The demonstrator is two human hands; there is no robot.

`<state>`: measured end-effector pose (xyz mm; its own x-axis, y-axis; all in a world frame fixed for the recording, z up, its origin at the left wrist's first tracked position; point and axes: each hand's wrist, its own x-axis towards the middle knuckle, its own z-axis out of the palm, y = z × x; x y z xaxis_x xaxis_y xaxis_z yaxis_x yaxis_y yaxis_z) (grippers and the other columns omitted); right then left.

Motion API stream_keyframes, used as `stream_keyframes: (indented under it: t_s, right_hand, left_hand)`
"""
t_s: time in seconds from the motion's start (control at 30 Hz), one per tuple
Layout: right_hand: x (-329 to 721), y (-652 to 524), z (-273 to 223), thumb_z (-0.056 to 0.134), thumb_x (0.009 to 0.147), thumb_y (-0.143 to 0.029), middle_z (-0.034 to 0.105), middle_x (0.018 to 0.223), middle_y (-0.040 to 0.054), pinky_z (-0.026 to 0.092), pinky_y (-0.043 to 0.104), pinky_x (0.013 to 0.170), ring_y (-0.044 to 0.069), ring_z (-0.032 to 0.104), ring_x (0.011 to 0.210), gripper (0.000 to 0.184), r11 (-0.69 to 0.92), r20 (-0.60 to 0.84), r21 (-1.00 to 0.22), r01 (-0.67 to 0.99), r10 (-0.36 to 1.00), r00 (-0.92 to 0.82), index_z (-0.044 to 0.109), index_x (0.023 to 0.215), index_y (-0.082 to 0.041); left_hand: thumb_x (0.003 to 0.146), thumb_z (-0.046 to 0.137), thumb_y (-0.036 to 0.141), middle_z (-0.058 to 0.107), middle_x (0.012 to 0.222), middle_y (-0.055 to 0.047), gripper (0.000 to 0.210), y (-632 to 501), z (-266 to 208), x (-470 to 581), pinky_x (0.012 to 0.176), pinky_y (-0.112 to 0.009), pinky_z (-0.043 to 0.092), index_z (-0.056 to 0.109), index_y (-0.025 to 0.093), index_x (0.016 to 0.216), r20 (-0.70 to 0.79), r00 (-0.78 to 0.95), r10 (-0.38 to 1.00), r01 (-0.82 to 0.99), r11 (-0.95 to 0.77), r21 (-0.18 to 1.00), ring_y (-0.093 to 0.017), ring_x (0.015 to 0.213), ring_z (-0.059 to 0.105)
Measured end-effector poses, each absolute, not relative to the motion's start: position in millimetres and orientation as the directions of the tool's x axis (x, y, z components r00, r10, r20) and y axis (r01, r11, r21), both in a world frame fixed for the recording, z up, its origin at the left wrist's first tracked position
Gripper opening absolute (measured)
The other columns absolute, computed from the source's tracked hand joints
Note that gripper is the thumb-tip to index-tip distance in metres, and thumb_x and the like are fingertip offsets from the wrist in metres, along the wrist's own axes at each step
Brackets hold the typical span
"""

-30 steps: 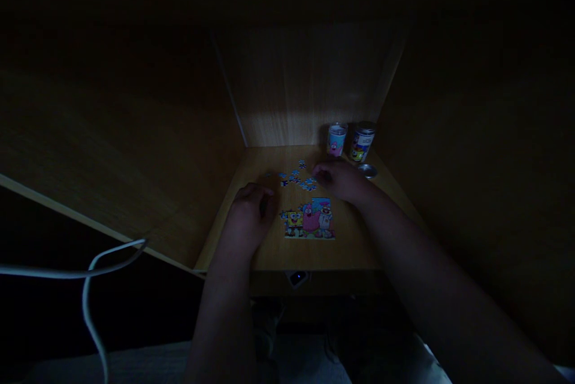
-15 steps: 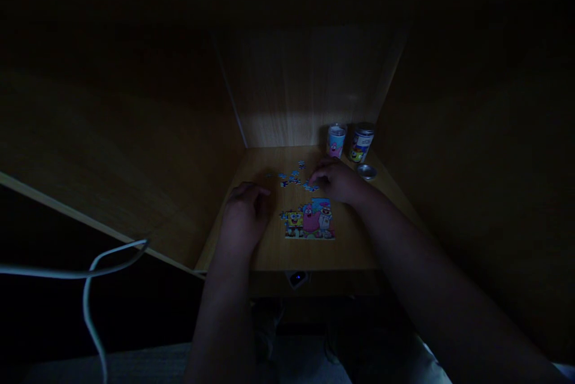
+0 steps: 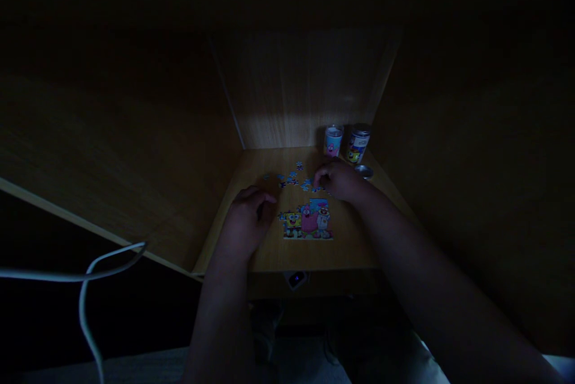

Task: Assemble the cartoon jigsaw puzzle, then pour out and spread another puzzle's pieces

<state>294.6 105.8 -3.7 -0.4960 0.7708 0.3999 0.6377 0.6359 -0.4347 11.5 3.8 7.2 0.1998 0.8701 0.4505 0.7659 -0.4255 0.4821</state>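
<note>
A partly joined jigsaw puzzle (image 3: 309,223) with cartoon figures lies flat on the wooden board; its upper left part is uneven. Beyond it, loose puzzle pieces (image 3: 292,179) are scattered in a rough band. My right hand (image 3: 339,180) is over the right end of this band, thumb and forefinger pinched on a puzzle piece (image 3: 316,189) that the fingers partly cover. To the left of the puzzle rests my left hand (image 3: 249,216), its fingers curled and the thumb side towards the pieces. Whether anything sits between those fingertips is too dark to see.
Two cartoon-printed cans, one open-looking (image 3: 333,141) and one with a metal top (image 3: 358,143), stand at the back right. A round metal lid (image 3: 363,172) lies before them. Wooden panels enclose the board (image 3: 269,258). A white cable (image 3: 90,276) hangs at the left.
My right hand has shifted slightly right along the loose pieces, uncovering some of them. The left hand has edged a little towards the puzzle. The view has tilted slightly.
</note>
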Motion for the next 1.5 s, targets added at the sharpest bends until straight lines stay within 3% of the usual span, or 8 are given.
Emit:
stream_keyframes:
  t_s: [0.2, 0.33, 0.6, 0.87, 1.1, 1.3, 1.5]
  right_hand:
    - [290, 102, -3, 0.068, 0.087, 0.000, 0.080, 0.097, 0.0062, 0.054, 0.037, 0.093, 0.022, 0.071, 0.097, 0.029, 0.658, 0.421, -0.410, 0.631, 0.751, -0.509, 0.084, 0.095, -0.023]
    - [288, 102, -4, 0.075, 0.092, -0.010, 0.079, 0.100, 0.0059, 0.054, 0.039, 0.097, 0.022, 0.071, 0.099, 0.019, 0.713, 0.434, -0.417, 0.564, 0.701, -0.565, 0.084, 0.102, -0.024]
    - [289, 103, -6, 0.084, 0.089, -0.017, 0.078, 0.097, 0.0063, 0.055, 0.039, 0.095, 0.023, 0.071, 0.099, 0.009, 0.715, 0.418, -0.422, 0.557, 0.699, -0.580, 0.084, 0.094, -0.024]
    - [290, 104, -10, 0.081, 0.091, -0.016, 0.079, 0.107, 0.0080, 0.055, 0.042, 0.100, 0.024, 0.072, 0.106, 0.018, 0.727, 0.416, -0.442, 0.526, 0.685, -0.598, 0.084, 0.107, -0.025]
    - [290, 104, -9, 0.079, 0.093, -0.017, 0.079, 0.105, 0.0074, 0.053, 0.040, 0.099, 0.023, 0.070, 0.104, 0.013, 0.735, 0.408, -0.415, 0.536, 0.677, -0.612, 0.082, 0.105, -0.022]
    - [287, 106, -7, 0.085, 0.092, -0.031, 0.077, 0.099, 0.0070, 0.052, 0.039, 0.097, 0.024, 0.069, 0.101, 0.012, 0.700, 0.380, -0.417, 0.580, 0.714, -0.588, 0.083, 0.099, -0.022]
    - [285, 106, -8, 0.086, 0.090, -0.028, 0.077, 0.101, 0.0062, 0.054, 0.037, 0.093, 0.022, 0.070, 0.098, 0.009, 0.682, 0.360, -0.435, 0.588, 0.730, -0.581, 0.082, 0.096, -0.023]
  left_hand:
    - [0.095, 0.057, 0.013, 0.079, 0.117, -0.012, 0.026, 5, 6, -1, 0.106, -0.045, 0.058, 0.078, 0.020, 0.108, 0.438, -0.062, 0.897, 0.831, -0.197, 0.520, -0.030, 0.112, 0.075]
    - [0.097, 0.055, 0.015, 0.080, 0.118, -0.012, 0.026, 5, 6, -5, 0.105, -0.045, 0.059, 0.078, 0.020, 0.109, 0.422, -0.128, 0.897, 0.821, -0.143, 0.553, -0.030, 0.113, 0.076]
    - [0.097, 0.057, 0.017, 0.082, 0.117, -0.010, 0.025, 6, 4, -3, 0.104, -0.041, 0.060, 0.080, 0.021, 0.105, 0.389, -0.110, 0.915, 0.823, -0.136, 0.552, -0.028, 0.111, 0.078]
    - [0.099, 0.058, 0.018, 0.081, 0.120, -0.012, 0.025, 6, 7, -2, 0.107, -0.043, 0.058, 0.081, 0.019, 0.109, 0.350, -0.109, 0.930, 0.831, -0.107, 0.545, -0.029, 0.114, 0.077]
    - [0.100, 0.059, 0.018, 0.081, 0.120, -0.011, 0.023, 8, 3, -3, 0.105, -0.042, 0.059, 0.081, 0.021, 0.107, 0.380, -0.099, 0.920, 0.836, -0.131, 0.533, -0.028, 0.110, 0.078]
    - [0.097, 0.062, 0.014, 0.081, 0.114, -0.010, 0.022, 12, -5, -3, 0.106, -0.043, 0.059, 0.080, 0.022, 0.104, 0.418, -0.083, 0.905, 0.823, -0.174, 0.541, -0.028, 0.110, 0.078]
    - [0.096, 0.060, 0.012, 0.080, 0.110, -0.009, 0.021, 11, -4, -3, 0.102, -0.043, 0.060, 0.079, 0.022, 0.102, 0.448, -0.043, 0.893, 0.801, -0.237, 0.550, -0.027, 0.105, 0.077]
